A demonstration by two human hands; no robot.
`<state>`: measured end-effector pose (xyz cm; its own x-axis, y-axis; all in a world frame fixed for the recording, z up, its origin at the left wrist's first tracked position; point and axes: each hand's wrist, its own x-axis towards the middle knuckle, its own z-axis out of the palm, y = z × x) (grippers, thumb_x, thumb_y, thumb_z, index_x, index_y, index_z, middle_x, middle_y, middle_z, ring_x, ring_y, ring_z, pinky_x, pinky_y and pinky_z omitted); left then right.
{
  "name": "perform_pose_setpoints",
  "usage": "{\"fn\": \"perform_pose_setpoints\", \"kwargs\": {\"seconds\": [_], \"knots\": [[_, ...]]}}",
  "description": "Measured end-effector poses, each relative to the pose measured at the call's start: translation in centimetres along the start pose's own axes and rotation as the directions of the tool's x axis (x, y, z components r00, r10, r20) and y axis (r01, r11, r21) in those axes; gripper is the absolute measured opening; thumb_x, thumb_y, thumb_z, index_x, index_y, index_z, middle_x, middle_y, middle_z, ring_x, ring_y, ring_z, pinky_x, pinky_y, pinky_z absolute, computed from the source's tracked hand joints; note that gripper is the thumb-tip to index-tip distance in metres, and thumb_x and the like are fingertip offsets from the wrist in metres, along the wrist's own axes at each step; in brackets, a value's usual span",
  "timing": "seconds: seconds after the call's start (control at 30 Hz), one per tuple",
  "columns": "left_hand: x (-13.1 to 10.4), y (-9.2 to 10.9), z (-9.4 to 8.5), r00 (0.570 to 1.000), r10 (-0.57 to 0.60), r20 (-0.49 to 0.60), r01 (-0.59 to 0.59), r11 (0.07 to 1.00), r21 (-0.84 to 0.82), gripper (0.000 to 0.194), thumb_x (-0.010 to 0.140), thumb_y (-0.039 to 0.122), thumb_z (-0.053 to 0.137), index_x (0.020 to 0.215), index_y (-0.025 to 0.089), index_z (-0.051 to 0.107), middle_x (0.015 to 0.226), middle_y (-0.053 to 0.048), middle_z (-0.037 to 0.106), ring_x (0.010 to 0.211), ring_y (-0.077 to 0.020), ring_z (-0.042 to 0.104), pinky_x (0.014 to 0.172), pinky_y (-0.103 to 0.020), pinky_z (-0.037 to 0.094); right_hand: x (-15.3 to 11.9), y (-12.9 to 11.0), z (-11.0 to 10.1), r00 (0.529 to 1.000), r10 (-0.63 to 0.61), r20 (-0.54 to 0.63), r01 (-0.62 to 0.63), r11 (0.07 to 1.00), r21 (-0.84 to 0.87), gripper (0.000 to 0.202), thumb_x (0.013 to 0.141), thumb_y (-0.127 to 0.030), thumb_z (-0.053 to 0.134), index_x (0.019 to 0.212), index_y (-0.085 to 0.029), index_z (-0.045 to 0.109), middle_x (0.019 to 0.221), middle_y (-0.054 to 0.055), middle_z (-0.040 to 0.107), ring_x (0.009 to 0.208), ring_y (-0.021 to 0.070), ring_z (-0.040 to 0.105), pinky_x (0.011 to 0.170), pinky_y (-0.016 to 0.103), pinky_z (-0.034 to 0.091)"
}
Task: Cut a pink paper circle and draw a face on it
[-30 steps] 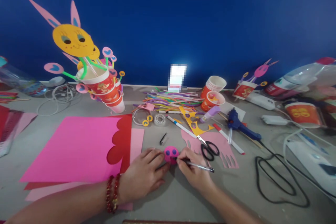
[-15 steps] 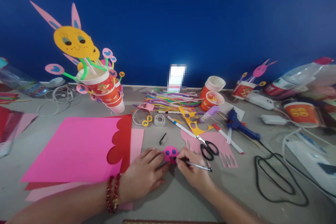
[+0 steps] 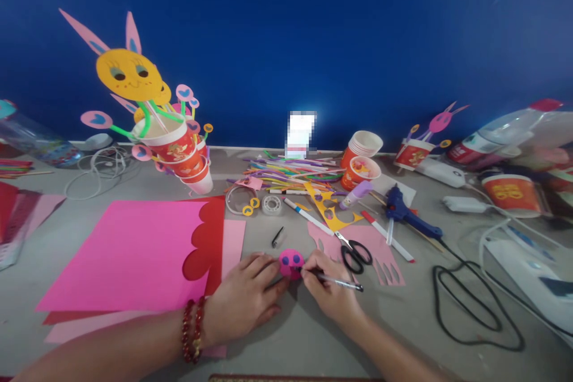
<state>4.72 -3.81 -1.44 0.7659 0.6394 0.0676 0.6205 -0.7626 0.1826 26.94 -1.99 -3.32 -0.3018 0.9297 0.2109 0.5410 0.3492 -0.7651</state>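
Note:
A small round pink paper piece (image 3: pixel 290 253) with two blue dots lies on the grey table in front of me. My left hand (image 3: pixel 246 292) is open, palm down, its fingertips resting at the left edge of that piece. In my right hand (image 3: pixel 332 295) is a pen (image 3: pixel 342 282), gripped near its tip; the tip touches the pink piece below the dots. A black pen cap (image 3: pixel 278 236) lies just above. To the right are scissors (image 3: pixel 356 255) with black handles, on a cut light-pink sheet (image 3: pixel 382 256).
Bright pink paper (image 3: pixel 129 256) lies left over red sheets. Pipe cleaners (image 3: pixel 290 172), tape (image 3: pixel 271 205), markers (image 3: pixel 308 216) and a glue stick (image 3: pixel 356 195) lie ahead. A blue glue gun (image 3: pixel 409 215) with black cable is right. Decorated paper cups (image 3: pixel 168 146) stand back left.
Both hands keep nearly the same place, with the pen tip still on the pink piece. The view has shifted very slightly.

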Motion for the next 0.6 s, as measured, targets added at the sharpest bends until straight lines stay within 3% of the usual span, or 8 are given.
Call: {"fn": "perform_pose_setpoints", "kwargs": {"seconds": [0.6], "knots": [[0.08,0.04,-0.15,1.000,-0.002,0.007,0.002,1.000,0.006,0.047,0.091,0.046,0.059,0.131,0.022,0.050,0.130,-0.006,0.054,0.123,-0.0270,0.044,0.105,-0.042,0.033,0.08,-0.15,-0.07,1.000,0.002,0.005,-0.001,1.000,-0.012,0.018,0.081,-0.015,0.045,0.064,-0.021,0.046,0.054,-0.005,0.047,0.049,0.0114,0.044,0.050,0.023,0.030]]}}
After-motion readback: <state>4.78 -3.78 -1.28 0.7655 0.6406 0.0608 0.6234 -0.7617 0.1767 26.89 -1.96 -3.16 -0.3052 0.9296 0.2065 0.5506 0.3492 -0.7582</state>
